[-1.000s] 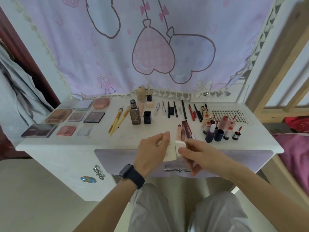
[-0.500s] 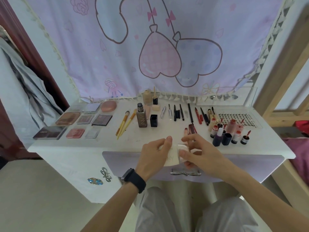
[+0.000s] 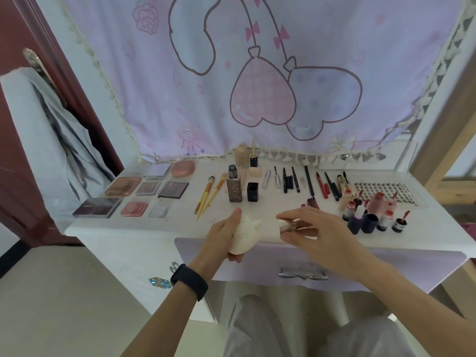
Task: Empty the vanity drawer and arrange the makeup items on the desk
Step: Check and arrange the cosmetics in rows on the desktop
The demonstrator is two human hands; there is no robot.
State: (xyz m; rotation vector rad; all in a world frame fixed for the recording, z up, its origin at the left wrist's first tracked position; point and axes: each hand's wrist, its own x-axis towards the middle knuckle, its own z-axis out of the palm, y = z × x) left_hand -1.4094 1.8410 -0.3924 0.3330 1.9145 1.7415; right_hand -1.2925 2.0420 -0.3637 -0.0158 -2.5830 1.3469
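Head view: at the desk's [image 3: 159,233] front edge, the left hand [image 3: 223,237] curls its fingers round a crumpled white wad [image 3: 246,235], tissue or cloth, I cannot tell which. Just at 3 o'clock from it, the right hand [image 3: 319,231] pinches a small pale tube [image 3: 285,226] between thumb and fingertips, its end pointing at the wad and close to it; whether they touch is unclear. A dark watch [image 3: 190,281] sits on the left wrist.

The lilac drawer [image 3: 401,269] lies below the hands at 6 o'clock, with its metal handle [image 3: 302,274] facing the person; its inside is hidden.

On the desk, flat palettes [image 3: 123,186] lie in two rows at 10 o'clock from the hands. Two yellow-handled brushes [image 3: 206,199] lie at 11 o'clock, beside an upright bottle [image 3: 234,188] and a black cap [image 3: 253,192] at 12. Pencils and pens [image 3: 296,180] are lined up at 1 o'clock. Small bottles [image 3: 371,217] stand clustered at 3 o'clock, with a clear tray of lashes [image 3: 386,191] just behind them.
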